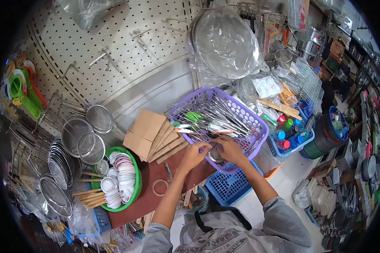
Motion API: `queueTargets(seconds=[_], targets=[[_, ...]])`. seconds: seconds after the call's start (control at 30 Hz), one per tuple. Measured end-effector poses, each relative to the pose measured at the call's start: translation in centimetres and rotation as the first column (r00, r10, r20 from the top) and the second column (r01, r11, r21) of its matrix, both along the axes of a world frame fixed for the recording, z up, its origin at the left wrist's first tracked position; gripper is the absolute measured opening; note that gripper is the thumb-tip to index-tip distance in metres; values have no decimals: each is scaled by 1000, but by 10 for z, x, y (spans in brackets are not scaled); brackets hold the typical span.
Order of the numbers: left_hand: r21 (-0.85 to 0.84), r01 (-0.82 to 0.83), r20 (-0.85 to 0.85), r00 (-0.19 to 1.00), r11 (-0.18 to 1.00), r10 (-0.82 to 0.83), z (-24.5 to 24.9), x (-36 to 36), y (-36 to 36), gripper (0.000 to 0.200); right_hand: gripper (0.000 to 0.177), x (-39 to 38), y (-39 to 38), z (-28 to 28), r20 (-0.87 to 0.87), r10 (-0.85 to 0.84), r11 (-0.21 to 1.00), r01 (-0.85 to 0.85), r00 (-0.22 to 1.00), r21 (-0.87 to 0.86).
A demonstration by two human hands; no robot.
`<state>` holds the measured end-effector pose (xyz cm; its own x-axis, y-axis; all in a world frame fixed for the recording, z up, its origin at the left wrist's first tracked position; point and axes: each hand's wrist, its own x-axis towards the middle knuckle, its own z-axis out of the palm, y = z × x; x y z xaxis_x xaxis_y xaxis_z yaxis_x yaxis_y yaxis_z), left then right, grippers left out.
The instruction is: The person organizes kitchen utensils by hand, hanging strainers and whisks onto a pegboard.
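Fingers curled in and bunched close, the left hand (193, 157) and the right hand (232, 150) almost meet here; the gaps at the tips look narrow, and whether anything is pinched there I can't make out from where I stand. Right under that grip, between the hands, sits a round metal piece (215, 155), at the near end of the purple basket (264, 131). That's the relation that matters: below the fingertips and a touch toward the body, no long axis showing because it looks round, and the right hand is the nearer, overlapping its edge.

Now the count! One round metal piece visible, one purple basket about it. Just beyond the grip, I make out two orange-marked handles (222, 131), lying roughly crosswise; past them, a heap of metal utensils (230, 110), too tangled to number. Left of the grip: one tape ring (153, 188), one scissor-like tool (168, 170), one cardboard stack (144, 128), its pieces overlapping, and farther left one green tub (138, 185) of bowls. Nearer the body, below the right forearm, one blue basket (217, 189). Off right, one light-blue crate (293, 148) shows two red bottle caps (283, 144).
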<state>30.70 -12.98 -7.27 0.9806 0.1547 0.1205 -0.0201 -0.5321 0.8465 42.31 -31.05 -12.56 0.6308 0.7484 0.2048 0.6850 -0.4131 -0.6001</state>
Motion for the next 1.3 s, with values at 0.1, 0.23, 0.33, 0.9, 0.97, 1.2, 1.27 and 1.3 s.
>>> queueTargets(seconds=[0.1, 0.23, 0.33, 0.9, 0.97, 1.2, 1.27, 1.3], targets=[[5, -3, 63, 998, 1000, 2, -32, 15, -2, 20, 45, 13, -4, -15, 25, 20, 998, -18, 999, -67], [62, -36, -2, 999, 997, 36, -43, 29, -8, 18, 46, 31, -2, -32, 29, 43, 987, -38, 999, -159], [244, -56, 16, 998, 968, 54, -52, 35, -6, 16, 46, 39, 3, -34, 14, 69, 975, -64, 998, -212], [480, -143, 53, 990, 865, 134, -61, 47, -7, 16, 19, 64, 16, -43, -117, 117, 973, -137, 986, -185], [482, -157, 51, 987, 862, 152, -60, 47, -9, 16, 18, 61, 14, -41, 8, 97, 993, -97, 995, -67], [451, -191, 80, 982, 872, 173, -57, 46, -9, 14, 19, 59, 16, 5, -178, -97, 993, 84, 979, -82], [406, -253, 113, 968, 878, 226, -54, 45, -13, 21, 20, 59, 16, -2, -92, -66, 993, 74, 994, 91], [382, -284, 129, 959, 879, 253, -52, 45, -14, 26, 21, 59, 17, -3, -46, -55, 982, 63, 997, 177]])
